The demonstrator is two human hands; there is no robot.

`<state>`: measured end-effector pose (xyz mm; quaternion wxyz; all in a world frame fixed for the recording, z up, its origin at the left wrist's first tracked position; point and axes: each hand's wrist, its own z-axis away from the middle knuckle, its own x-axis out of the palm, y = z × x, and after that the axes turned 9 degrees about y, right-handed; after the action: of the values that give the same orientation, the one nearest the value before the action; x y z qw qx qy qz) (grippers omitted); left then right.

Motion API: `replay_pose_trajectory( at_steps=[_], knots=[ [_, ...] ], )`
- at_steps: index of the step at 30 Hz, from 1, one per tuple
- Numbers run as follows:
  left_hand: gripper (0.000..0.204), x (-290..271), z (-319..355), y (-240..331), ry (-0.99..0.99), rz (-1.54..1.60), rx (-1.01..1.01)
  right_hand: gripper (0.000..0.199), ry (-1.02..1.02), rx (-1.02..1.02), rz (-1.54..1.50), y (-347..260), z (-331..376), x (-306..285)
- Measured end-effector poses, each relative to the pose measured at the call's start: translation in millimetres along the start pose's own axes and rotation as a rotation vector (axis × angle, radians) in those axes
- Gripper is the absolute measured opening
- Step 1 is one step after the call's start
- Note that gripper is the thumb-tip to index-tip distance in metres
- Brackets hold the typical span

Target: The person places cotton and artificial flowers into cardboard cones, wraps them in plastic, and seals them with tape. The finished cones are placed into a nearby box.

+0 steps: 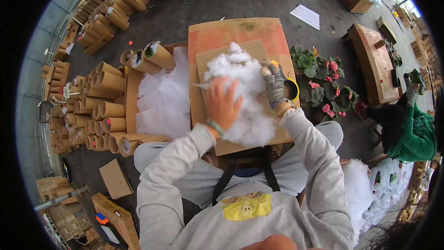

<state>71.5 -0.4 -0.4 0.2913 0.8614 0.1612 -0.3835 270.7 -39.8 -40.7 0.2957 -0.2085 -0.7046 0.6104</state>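
A big clump of white fluffy stuffing (243,71) lies on a ribbed cardboard sheet (273,132) on top of a wooden table (231,32). My left hand (223,103), bare, presses down flat on the stuffing near its middle. My right hand (274,83), in a grey patterned glove, grips the stuffing's right edge. Below the hands the stuffing bulges toward my body. A yellow-rimmed dark round thing (292,89) sits just right of my right hand.
A clear bag of white stuffing (162,97) sits in a cardboard box to the left, beside stacked brown cardboard tubes (99,111). Potted pink flowers (323,83) stand to the right. A person in green (414,132) crouches at far right near wooden benches (377,62).
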Motion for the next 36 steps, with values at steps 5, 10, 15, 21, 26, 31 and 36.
replay_pose_trajectory(
  at_steps=[5,10,15,21,26,31,36],
  knots=[
    [0.067,72,-57,-33,0.224,0.042,-0.357,0.036,0.229,0.099,0.895,13,-25,18],
    [0.081,100,-37,-45,-0.207,-0.306,-0.049,0.045,-0.273,-0.293,0.914,23,-56,34],
    [0.094,103,-34,-49,-0.140,-0.126,-0.103,0.062,-0.385,-0.778,1.045,16,-64,40],
    [0.099,102,-34,-57,-0.303,-0.355,-0.019,0.041,-0.595,-0.340,0.571,23,-66,12],
    [0.089,111,-34,-73,-0.280,-0.441,0.037,0.031,-0.398,0.195,0.165,-48,-124,-130],
    [0.073,114,-33,-87,-0.313,-0.461,0.099,0.055,-0.457,0.467,0.632,-85,-99,-285],
    [0.066,107,-31,-90,-0.289,-0.453,0.173,0.081,-0.142,0.733,1.010,67,19,-307]
  ],
)
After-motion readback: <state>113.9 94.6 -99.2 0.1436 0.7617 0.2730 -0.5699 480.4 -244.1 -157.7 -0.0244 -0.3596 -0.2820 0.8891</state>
